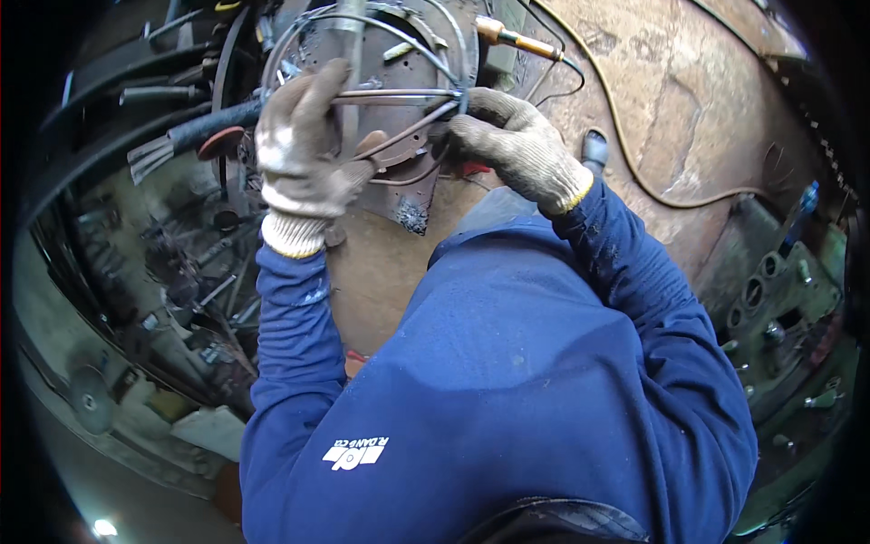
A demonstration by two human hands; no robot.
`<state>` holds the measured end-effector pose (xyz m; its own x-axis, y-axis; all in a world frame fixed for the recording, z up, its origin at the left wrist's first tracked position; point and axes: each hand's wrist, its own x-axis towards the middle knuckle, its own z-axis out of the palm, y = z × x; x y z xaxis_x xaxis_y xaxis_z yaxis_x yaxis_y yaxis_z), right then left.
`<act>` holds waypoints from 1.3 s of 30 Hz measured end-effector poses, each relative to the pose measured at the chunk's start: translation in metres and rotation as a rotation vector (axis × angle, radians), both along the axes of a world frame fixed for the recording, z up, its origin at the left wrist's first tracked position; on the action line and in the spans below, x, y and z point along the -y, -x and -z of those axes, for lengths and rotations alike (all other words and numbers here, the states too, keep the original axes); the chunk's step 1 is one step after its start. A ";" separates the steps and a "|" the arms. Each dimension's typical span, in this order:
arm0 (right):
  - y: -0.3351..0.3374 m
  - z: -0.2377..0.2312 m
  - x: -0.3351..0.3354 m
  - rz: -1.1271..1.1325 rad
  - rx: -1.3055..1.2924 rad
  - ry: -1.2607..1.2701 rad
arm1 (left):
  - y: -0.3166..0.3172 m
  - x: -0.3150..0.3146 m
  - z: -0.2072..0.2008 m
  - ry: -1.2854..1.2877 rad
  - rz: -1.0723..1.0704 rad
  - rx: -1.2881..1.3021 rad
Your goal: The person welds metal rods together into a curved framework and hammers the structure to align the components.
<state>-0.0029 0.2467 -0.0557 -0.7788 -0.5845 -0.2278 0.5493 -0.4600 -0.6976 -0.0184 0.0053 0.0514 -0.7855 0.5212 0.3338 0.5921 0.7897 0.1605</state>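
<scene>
- The left hand (304, 145), in a soiled knit work glove, is closed around thin steel rods (399, 93) near their left end; the right hand (517, 145), gloved the same, pinches the bundle of rods at its right end, fingers curled tight.
- The rods run nearly level between the two hands, part of a curved wire frame (381, 27) that sits over a rusty round metal plate (408, 154) on the bench.
- A black hose (213, 127) with frayed ends comes in from the left, passing just behind the left glove.
- A brass-tipped torch (512, 38) lies above the right hand, its thin yellow cable (625, 136) looping across the table.
- The blue sleeves and torso (507, 381) of the person fill the lower middle and hide the near edge of the bench.
- The work surface is a worn, rust-brown steel table (707, 100) (scuffed and blotchy).
- At right a green cast part (770, 290) with round holes; at left a cluttered floor (181, 272) of scrap metal.
</scene>
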 end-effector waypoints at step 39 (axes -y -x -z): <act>0.010 0.023 0.015 0.124 0.069 0.025 | -0.007 0.005 0.011 0.053 -0.025 -0.017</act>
<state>-0.0125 0.2317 -0.0786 -0.8285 -0.4907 -0.2696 0.5332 -0.5443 -0.6477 -0.0111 0.0001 0.0409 -0.7931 0.5185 0.3195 0.5741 0.8117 0.1077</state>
